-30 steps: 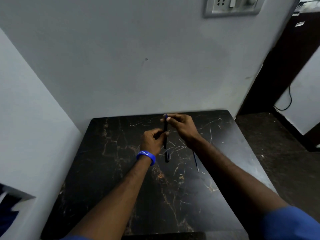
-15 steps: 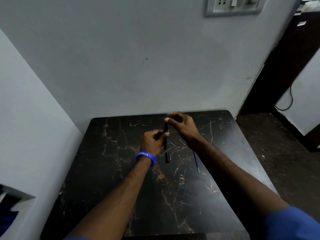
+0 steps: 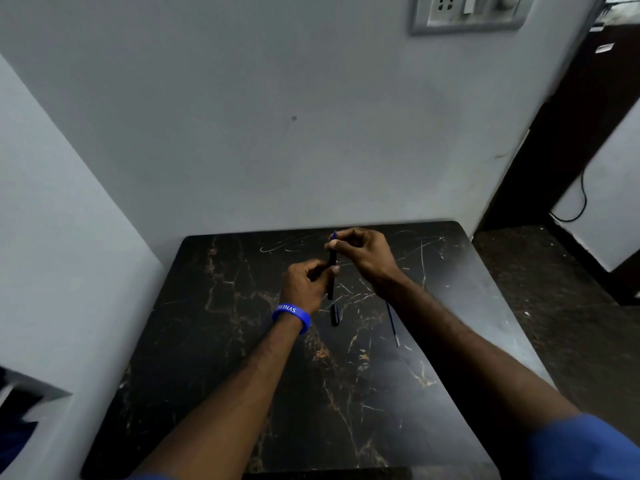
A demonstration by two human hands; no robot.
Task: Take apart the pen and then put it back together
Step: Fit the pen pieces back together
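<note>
Mid-disassembly, judging by loose parts: slim dark pen barrel [image 3: 331,271] upright above the black marbled desk [image 3: 214,341], pinched by left hand [image 3: 304,282] fingers midway, right hand [image 3: 363,252] fingers at its blue top. Short black cap [image 3: 335,315] just below; thin blue refill [image 3: 392,322] right. Next, probably: twist off top piece.

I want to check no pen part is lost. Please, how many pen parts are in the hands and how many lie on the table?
In the hands: 1, the pen barrel, held by left hand and right hand.
On the table: 2, the black cap and the blue refill.
Total: 3.
</note>
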